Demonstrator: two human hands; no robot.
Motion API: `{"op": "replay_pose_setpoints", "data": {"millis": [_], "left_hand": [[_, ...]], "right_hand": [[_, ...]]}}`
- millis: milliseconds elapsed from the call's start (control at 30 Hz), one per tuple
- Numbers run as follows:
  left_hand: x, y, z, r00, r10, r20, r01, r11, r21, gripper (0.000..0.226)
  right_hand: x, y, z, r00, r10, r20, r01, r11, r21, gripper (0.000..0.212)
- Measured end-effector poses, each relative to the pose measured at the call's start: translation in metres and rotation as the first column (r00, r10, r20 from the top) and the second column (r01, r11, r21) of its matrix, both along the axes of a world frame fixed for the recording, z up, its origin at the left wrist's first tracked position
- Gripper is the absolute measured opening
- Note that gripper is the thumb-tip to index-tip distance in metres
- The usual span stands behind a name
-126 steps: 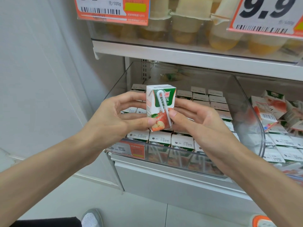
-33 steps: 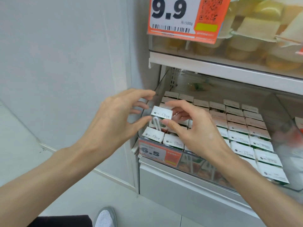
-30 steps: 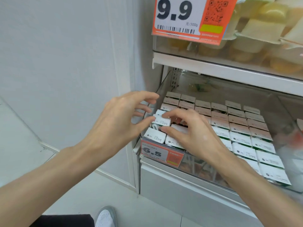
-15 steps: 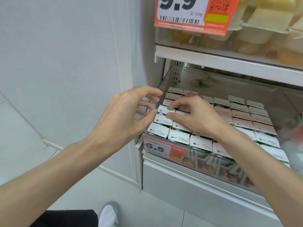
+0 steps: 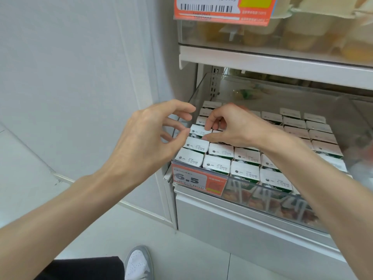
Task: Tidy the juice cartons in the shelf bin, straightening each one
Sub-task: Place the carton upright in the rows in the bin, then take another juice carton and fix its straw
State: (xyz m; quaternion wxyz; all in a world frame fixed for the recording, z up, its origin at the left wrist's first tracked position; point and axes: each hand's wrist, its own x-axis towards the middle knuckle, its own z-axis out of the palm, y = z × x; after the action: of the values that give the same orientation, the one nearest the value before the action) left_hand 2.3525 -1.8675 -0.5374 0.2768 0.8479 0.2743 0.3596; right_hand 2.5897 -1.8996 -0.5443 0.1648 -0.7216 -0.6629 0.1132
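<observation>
My right hand (image 5: pixel 232 126) pinching the top of a juice carton (image 5: pixel 198 131) in the leftmost column of the clear shelf bin (image 5: pixel 201 87), my left hand (image 5: pixel 149 142) just left of it, fingers loosely spread, holding nothing, neat carton rows right of my wrist, orange price tag (image 5: pixel 198 180) below.

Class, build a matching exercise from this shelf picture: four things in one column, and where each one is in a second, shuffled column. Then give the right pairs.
Things
1. 6.5 price tag
2. right hand
3. shoe
4. yellow cups

Places
A. on the floor, below the arms
B. on the shelf above the bin
C. on the bin's front left edge
D. on a carton in the bin's left column

Pairs: 1-C, 2-D, 3-A, 4-B
</observation>
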Motion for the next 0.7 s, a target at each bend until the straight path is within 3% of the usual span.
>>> {"op": "replay_pose_setpoints", "data": {"millis": [100,333,500,700], "left_hand": [[0.000,0.000,0.001,1.000,0.002,0.009,-0.002,1.000,-0.007,0.035],[-0.001,0.000,0.000,1.000,-0.001,-0.003,0.001,1.000,-0.008,0.035],[0.000,-0.002,0.001,1.000,-0.019,-0.014,0.019,1.000,-0.020,0.037],[0.010,-0.004,0.001,0.996,-0.084,-0.018,0.085,0.996,0.016,0.065]], "right_hand": [[0.001,-0.003,-0.004,0.998,-0.015,-0.062,0.016,1.000,0.023,0.034],[-0.003,-0.009,-0.004,1.000,-0.021,0.012,0.021,1.000,0.002,0.038],[-0.001,-0.023,0.005,0.976,0.009,-0.216,0.025,0.988,0.153,0.021],[-0.009,-0.068,0.018,0.897,0.134,-0.420,0.062,0.905,0.421,0.026]]}}
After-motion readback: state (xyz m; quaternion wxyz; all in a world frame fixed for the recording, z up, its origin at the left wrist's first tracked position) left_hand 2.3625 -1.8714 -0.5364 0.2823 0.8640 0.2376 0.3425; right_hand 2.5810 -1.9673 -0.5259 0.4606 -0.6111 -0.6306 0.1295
